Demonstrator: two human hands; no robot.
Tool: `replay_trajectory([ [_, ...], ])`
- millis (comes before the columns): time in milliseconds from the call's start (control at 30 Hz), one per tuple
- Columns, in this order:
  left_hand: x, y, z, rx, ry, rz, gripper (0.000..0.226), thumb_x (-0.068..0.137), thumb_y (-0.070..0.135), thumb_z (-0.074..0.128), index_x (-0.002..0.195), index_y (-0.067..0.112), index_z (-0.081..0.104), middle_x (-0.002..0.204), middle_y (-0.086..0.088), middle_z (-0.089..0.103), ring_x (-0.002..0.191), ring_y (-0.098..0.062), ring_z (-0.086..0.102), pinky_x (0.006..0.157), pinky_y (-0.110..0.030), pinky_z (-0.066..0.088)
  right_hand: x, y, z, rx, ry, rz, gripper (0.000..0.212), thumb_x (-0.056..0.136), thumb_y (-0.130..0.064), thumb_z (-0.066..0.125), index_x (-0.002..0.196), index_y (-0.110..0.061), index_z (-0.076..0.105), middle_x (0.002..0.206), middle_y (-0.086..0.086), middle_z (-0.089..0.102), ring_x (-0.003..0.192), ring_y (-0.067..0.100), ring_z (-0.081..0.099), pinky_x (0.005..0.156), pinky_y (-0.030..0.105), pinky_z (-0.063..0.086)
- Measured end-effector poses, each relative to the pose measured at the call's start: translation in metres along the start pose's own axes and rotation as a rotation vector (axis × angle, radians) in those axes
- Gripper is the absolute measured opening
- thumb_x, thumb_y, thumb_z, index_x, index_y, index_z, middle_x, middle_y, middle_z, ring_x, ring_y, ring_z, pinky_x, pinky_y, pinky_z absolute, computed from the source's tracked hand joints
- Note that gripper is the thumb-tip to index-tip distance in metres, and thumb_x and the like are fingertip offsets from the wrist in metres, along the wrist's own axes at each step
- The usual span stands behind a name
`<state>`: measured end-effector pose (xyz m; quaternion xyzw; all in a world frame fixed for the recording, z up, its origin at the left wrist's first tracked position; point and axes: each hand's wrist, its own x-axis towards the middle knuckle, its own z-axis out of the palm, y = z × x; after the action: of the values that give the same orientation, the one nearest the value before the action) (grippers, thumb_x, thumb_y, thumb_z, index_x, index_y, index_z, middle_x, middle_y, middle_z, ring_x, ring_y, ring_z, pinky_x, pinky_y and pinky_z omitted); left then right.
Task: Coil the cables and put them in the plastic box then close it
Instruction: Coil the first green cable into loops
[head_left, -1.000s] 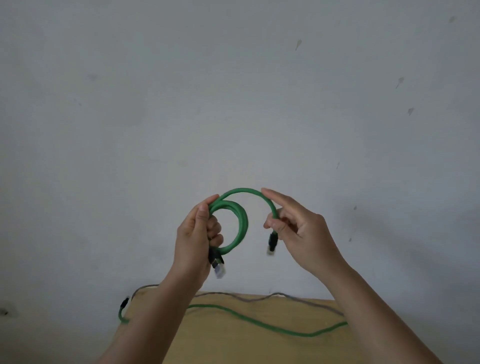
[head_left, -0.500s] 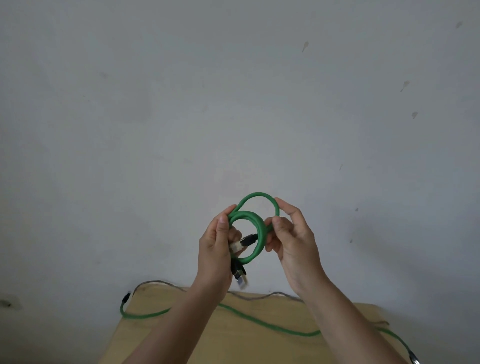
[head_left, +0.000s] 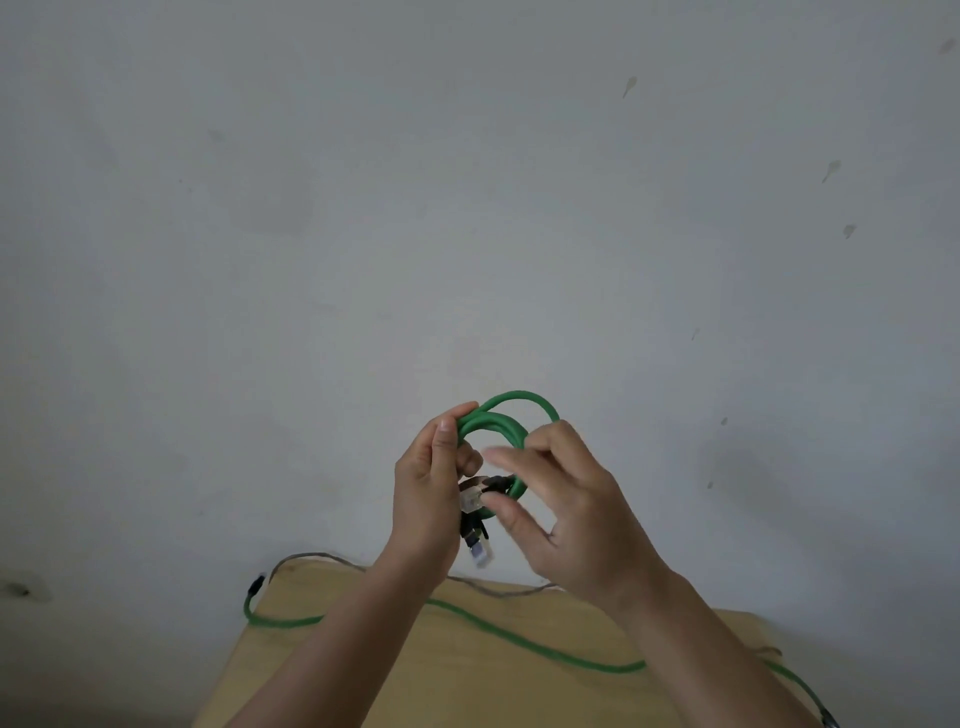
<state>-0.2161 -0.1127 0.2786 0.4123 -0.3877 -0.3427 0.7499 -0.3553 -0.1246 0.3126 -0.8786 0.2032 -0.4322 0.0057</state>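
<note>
Head view shows both hands raised in front of a pale grey wall (head_left: 467, 208), working a short, thick green cable wound into a small coil (head_left: 511, 415). The left hand (head_left: 428, 499) grips the coil's left side, thumb across the loops near the top and fingers curled behind; both connector ends, one with a clear plastic plug (head_left: 470, 501), hang just below that grip. The right hand (head_left: 566, 509) sits just beside it on the coil's right, fingers curled round the loops, index finger and thumb reaching toward the plug; whether they pinch it is blurred.

The coil stands roughly upright, its open face toward the camera, held between the two hands well above a light wooden table (head_left: 363, 675). A second long green cable (head_left: 519, 642) and a thin grey cable (head_left: 311, 557) lie uncoiled across that table. No plastic box is in view.

Judging from this, tucking the loose plug through the loops falls to the right hand, being nearer.
</note>
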Motion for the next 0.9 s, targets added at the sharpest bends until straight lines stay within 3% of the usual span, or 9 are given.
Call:
replay_trajectory([
  [100,0.001,0.000,-0.001,0.041,-0.005,0.023,0.030,0.099,0.030,0.039,0.102,0.022,0.068,0.051,0.011,0.044,0.056,-0.013,0.045,0.062,-0.037,0.043,0.003,-0.005,-0.001,-0.047,-0.141,-0.027,0.027,0.080,-0.018,0.067,0.106,-0.012,0.067,0.080,0.002,0.046,0.064,0.012,0.044,0.054,0.023,0.044],
  [200,0.002,-0.002,-0.005,0.121,-0.016,0.069,0.031,0.100,0.029,0.036,0.105,0.023,0.067,0.051,0.011,0.046,0.054,-0.010,0.047,0.056,-0.030,0.042,0.005,-0.008,0.002,-0.089,-0.183,-0.009,0.017,0.081,-0.014,0.067,0.098,-0.010,0.069,0.079,0.002,0.049,0.062,0.010,0.043,0.053,0.022,0.042],
  [333,0.004,-0.005,-0.010,0.136,-0.055,0.073,0.031,0.099,0.029,0.037,0.103,0.023,0.067,0.051,0.010,0.043,0.047,-0.005,0.039,0.044,-0.020,0.037,0.006,-0.010,0.004,0.193,-0.048,0.187,0.009,0.086,-0.011,0.061,0.092,-0.011,0.067,0.085,-0.003,0.053,0.069,0.002,0.051,0.062,0.010,0.039],
  [467,0.006,-0.013,-0.012,0.218,-0.115,0.110,0.029,0.100,0.028,0.037,0.102,0.022,0.066,0.052,0.011,0.044,0.047,-0.008,0.036,0.042,-0.020,0.034,0.010,-0.016,0.001,0.401,0.061,0.285,0.013,0.089,-0.016,0.053,0.093,-0.014,0.065,0.089,-0.003,0.058,0.076,0.011,0.059,0.067,0.016,0.046],
  [567,0.008,-0.017,-0.016,0.232,-0.085,0.098,0.030,0.099,0.028,0.037,0.101,0.024,0.066,0.052,0.012,0.044,0.049,-0.009,0.036,0.042,-0.022,0.033,0.016,-0.017,-0.006,0.612,0.122,0.344,0.013,0.092,-0.017,0.047,0.089,-0.021,0.059,0.088,-0.010,0.062,0.076,0.008,0.060,0.071,0.015,0.047],
  [767,0.018,-0.007,-0.021,0.164,-0.092,0.073,0.026,0.099,0.029,0.038,0.109,0.021,0.060,0.053,0.013,0.043,0.052,-0.005,0.039,0.043,-0.019,0.035,0.021,0.006,-0.023,0.826,0.161,0.504,0.024,0.095,-0.022,0.038,0.084,-0.021,0.060,0.073,-0.008,0.066,0.066,0.005,0.049,0.056,0.011,0.038],
  [900,0.023,-0.001,-0.020,0.177,-0.108,0.051,0.026,0.099,0.028,0.039,0.098,0.017,0.062,0.053,0.014,0.044,0.052,-0.007,0.039,0.043,-0.018,0.036,0.025,0.015,-0.032,0.985,0.167,0.559,0.028,0.092,-0.031,0.043,0.081,-0.026,0.067,0.068,-0.006,0.063,0.065,0.010,0.048,0.050,0.017,0.033],
])
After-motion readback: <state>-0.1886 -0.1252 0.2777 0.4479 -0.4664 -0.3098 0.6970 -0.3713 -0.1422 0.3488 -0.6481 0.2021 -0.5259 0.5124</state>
